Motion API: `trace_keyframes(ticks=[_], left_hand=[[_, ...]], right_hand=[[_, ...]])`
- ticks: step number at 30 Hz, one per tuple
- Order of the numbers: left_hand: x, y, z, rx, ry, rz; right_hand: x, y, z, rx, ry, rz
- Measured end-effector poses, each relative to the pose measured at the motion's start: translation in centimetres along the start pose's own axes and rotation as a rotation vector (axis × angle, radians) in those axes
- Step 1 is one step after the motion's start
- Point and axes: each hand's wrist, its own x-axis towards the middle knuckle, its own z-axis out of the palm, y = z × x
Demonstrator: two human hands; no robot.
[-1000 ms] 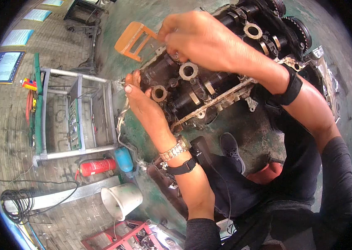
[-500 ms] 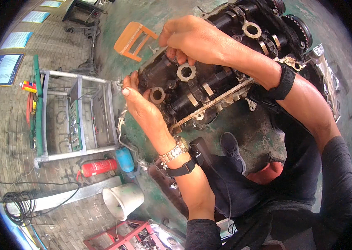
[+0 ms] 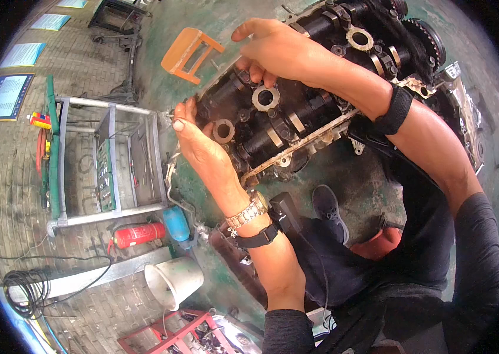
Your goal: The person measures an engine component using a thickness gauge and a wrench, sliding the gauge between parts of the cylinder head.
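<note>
Along the far side of a long, dark, oil-stained metal engine head (image 3: 314, 109), left of its mid-length: right hand (image 3: 279, 50), palm down, reaching across from the near side. Engine head lies below and nearer the person, long axis running near-left to far-right. Forefinger stands off from the others, which bend loosely, tips down over the top face. Gap looks narrow; whether a small part is pinched under them, cannot tell, hidden. Just nearer the person than those tips: a pale, ring-mouthed metal tube (image 3: 266, 108); right hand is the closer one to it.

Left hand (image 3: 205, 147) at the engine head's left end, thumb and fingers partly curled about the corner, apparently touching. How firmly, cannot tell. Beside it, a smaller pale metal ring (image 3: 224, 140) set in the top face.

Off the engine head's right end, a black toothed wheel (image 3: 428, 42). Past its far-left corner, an orange wooden stool (image 3: 184, 53). Well left, an open grey metal rack (image 3: 113, 214). Near side, a dark grey shoe (image 3: 327, 209) on the floor.
</note>
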Motion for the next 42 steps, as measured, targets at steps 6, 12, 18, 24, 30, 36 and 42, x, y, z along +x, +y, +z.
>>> trace_keyframes(ticks=[6,12,18,24,30,36,42], left_hand=[[-0.3,0.2,0.0,0.062,0.026,0.024],[-0.2,0.3,0.1,0.048,0.030,0.000],[-0.1,0.1,0.0,0.067,0.010,0.026],[-0.1,0.0,0.1,0.040,0.010,-0.002],[-0.2,0.2,0.1,0.061,0.022,-0.007],[-0.2,0.3,0.3,0.072,0.042,0.009],[-0.1,0.4,0.3,0.074,0.034,0.018]], right_hand=[[1.0,1.6,0.8,-0.441,0.171,-0.207],[0.9,2.2,1.0,-0.498,0.250,-0.308],[0.3,1.8,0.7,-0.607,0.179,-0.347],[0.3,2.0,0.4,-0.659,0.142,-0.340],[0.3,2.1,0.2,-0.680,0.134,-0.357],[0.4,2.1,0.3,-0.715,0.153,-0.380],[0.2,1.8,0.3,-0.713,0.154,-0.399]])
